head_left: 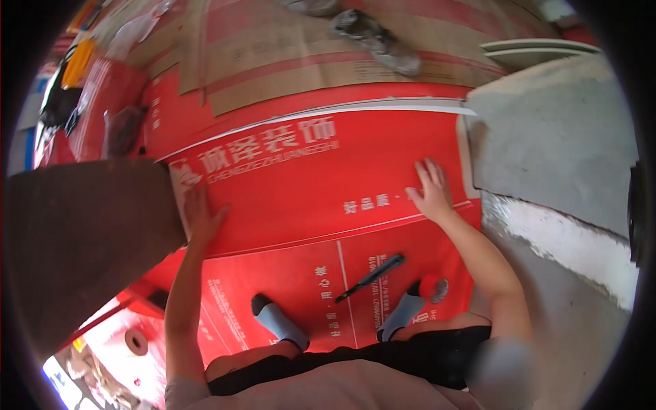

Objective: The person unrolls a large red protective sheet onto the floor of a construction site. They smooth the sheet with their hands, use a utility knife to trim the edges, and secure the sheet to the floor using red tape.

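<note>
A red sheet with white printing lies across the gap between a dark brown block and a grey wall end. My left hand rests flat on its left end, close to the brown block, with the fingers stretched and slightly blurred. Near the sheet's right end, my right hand presses down with fingers spread. Neither hand holds anything. Between my socked feet, a dark utility knife lies on the red floor covering.
At the left stands the dark brown block; at the right, the grey wall end. Brown cardboard covers the far floor, with a pair of worn shoes on it. A small red and grey round object sits beside my right foot.
</note>
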{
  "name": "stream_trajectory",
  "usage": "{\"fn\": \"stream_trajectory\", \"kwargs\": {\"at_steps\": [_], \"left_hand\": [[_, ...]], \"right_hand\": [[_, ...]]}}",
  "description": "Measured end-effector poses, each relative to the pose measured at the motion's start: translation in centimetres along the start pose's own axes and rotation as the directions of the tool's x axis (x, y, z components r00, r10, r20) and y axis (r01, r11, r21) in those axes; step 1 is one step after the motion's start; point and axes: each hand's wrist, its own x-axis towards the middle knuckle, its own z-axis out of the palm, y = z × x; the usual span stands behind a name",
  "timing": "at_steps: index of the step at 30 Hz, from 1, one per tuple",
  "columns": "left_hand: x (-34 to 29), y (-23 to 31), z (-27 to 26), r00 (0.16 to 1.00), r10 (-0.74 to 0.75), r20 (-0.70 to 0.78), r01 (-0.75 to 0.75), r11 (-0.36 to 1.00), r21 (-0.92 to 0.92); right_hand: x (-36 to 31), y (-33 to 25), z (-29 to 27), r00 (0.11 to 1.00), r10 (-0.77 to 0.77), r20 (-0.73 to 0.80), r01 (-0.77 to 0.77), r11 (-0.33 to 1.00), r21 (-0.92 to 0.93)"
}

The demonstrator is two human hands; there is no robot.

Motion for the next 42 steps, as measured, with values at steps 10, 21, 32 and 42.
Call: {"fn": "stream_trajectory", "kwargs": {"at_steps": [10, 21, 32, 42], "left_hand": [[1.0, 0.5, -1.7, 0.999, -0.021, 0.045, 0.019, 0.999, 0.041], [-0.1, 3.3, -2.3, 0.989, 0.071, -0.129, -0.049, 0.985, 0.168], [-7.3, 10.1, -0.2, 0.98, 0.191, 0.054, -0.188, 0.98, -0.064], [-7.8, 8.9, 1.3, 0.97, 0.226, 0.089, -0.219, 0.973, -0.077]], "right_hand": [[-2.1, 0.5, 0.6, 0.995, -0.087, -0.054, 0.085, 0.996, -0.034], [-1.1, 1.4, 1.9, 0.979, -0.161, -0.124, 0.149, 0.984, -0.102], [-1.2, 1.4, 3.1, 0.982, -0.164, -0.095, 0.14, 0.966, -0.215], [-3.0, -3.2, 2.0, 0.928, 0.362, 0.087, -0.323, 0.899, -0.295]]}}
